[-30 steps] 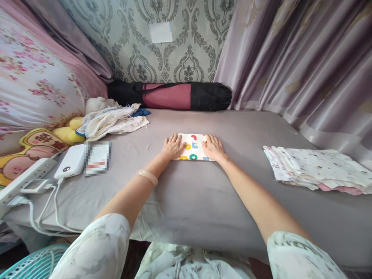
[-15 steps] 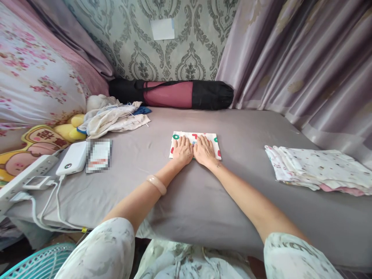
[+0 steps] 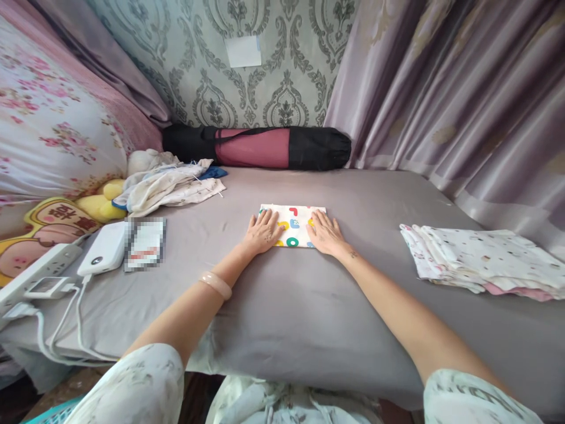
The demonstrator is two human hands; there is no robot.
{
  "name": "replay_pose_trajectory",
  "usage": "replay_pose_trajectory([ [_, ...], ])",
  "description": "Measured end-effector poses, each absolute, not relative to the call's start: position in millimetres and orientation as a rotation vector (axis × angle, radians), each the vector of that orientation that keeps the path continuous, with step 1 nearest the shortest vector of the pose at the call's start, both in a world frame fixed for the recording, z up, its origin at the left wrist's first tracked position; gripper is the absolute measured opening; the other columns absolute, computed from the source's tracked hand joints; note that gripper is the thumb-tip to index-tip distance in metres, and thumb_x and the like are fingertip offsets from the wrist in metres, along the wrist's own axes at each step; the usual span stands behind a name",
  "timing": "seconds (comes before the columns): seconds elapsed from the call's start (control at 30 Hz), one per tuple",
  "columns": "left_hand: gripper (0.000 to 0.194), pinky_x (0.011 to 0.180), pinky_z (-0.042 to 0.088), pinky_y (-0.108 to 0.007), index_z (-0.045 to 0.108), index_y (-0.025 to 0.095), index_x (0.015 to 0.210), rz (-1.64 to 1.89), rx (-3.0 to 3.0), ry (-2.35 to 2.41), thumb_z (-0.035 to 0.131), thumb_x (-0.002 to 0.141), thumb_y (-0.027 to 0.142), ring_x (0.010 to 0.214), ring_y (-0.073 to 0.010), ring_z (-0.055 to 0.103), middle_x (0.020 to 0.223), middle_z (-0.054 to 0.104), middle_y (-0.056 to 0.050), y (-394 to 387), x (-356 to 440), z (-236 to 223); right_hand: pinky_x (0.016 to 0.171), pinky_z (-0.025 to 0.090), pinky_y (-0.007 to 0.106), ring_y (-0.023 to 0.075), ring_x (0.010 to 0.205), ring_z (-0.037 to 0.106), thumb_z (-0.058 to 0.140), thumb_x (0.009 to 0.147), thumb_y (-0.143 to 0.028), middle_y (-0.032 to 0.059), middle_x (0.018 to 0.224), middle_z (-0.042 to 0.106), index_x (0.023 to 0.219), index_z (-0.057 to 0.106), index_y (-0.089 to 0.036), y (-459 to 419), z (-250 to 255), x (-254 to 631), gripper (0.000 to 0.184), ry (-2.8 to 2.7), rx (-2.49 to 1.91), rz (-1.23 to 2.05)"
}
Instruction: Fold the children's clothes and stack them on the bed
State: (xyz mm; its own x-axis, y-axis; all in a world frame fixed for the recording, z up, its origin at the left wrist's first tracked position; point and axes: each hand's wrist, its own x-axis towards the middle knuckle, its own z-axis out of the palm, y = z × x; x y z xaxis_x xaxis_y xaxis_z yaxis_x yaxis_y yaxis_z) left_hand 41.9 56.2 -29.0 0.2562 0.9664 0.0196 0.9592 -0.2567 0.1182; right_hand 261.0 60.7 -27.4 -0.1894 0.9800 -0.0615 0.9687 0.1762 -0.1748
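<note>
A folded white cloth (image 3: 292, 231) with red, yellow, blue and green letter shapes lies flat on the grey sheet (image 3: 309, 318) in front of me. Across its left end rests my left hand (image 3: 261, 231), palm down, fingers stretched out. My right hand (image 3: 327, 233) lies open on the right end, fingers pointing away from me. Between the hands the middle of the cloth shows. Neither hand grips it. The palms cover parts of both ends.
On the right is a stack of folded patterned cloths (image 3: 489, 256). At left lie crumpled clothes (image 3: 170, 185), a white power bank (image 3: 103, 248), a power strip (image 3: 42, 274) with cables, and a blurred packet (image 3: 145, 242). A black and maroon rolled bag (image 3: 256, 147) lies along the wall.
My hands have slid apart from the middle of the cloth to its two ends. The printed letters between them are now uncovered. The camera view has shifted slightly.
</note>
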Motion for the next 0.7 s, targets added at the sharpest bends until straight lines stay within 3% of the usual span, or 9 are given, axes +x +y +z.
replay_pose_trajectory([
  [0.13, 0.065, 0.117, 0.017, -0.053, 0.024, 0.017, 0.153, 0.12, 2.474, 1.798, 0.013, 0.099, 0.053, 0.148, -0.0264, 0.018, 0.16, 0.023, -0.011, 60.7, 28.7, -35.4, 0.119, 0.01, 0.051, 0.0227, 0.149, 0.011, 0.014, 0.098, -0.045, 0.0082, 0.162, 0.014, 0.154, 0.02, -0.01, 59.5, -25.6, 272.2, 0.066, -2.385, -1.933, 0.29],
  [0.33, 0.061, 0.118, 0.016, -0.054, 0.034, 0.015, 0.148, 0.214, 2.496, 1.871, 0.017, 0.1, 0.049, 0.146, -0.0265, 0.023, 0.157, 0.031, -0.013, 70.1, 37.9, -27.2, 0.118, 0.009, 0.054, 0.0248, 0.148, 0.014, 0.014, 0.099, -0.042, 0.0132, 0.16, 0.019, 0.153, 0.024, -0.009, 70.9, -19.5, 266.1, 0.064, -2.37, -1.899, 0.221],
  [0.47, 0.06, 0.118, 0.014, -0.054, 0.034, 0.015, 0.148, 0.254, 2.446, 1.968, 0.016, 0.1, 0.046, 0.148, -0.0264, 0.019, 0.158, 0.028, -0.012, 80.4, 48.5, -23.1, 0.118, 0.007, 0.053, 0.0252, 0.148, 0.012, 0.013, 0.099, -0.042, 0.0144, 0.161, 0.017, 0.152, 0.024, -0.007, 84.4, -21.3, 256.6, 0.064, -2.302, -1.918, 0.184],
  [0.7, 0.062, 0.116, 0.018, -0.056, 0.03, 0.015, 0.149, 0.195, 2.364, 1.966, 0.014, 0.099, 0.047, 0.146, -0.0274, 0.024, 0.157, 0.03, -0.014, 84.5, 46.0, -34.1, 0.117, 0.011, 0.054, 0.0242, 0.147, 0.016, 0.014, 0.1, -0.043, 0.0141, 0.159, 0.023, 0.152, 0.025, -0.011, 90.6, -35.3, 254.5, 0.061, -2.268, -1.974, 0.248],
])
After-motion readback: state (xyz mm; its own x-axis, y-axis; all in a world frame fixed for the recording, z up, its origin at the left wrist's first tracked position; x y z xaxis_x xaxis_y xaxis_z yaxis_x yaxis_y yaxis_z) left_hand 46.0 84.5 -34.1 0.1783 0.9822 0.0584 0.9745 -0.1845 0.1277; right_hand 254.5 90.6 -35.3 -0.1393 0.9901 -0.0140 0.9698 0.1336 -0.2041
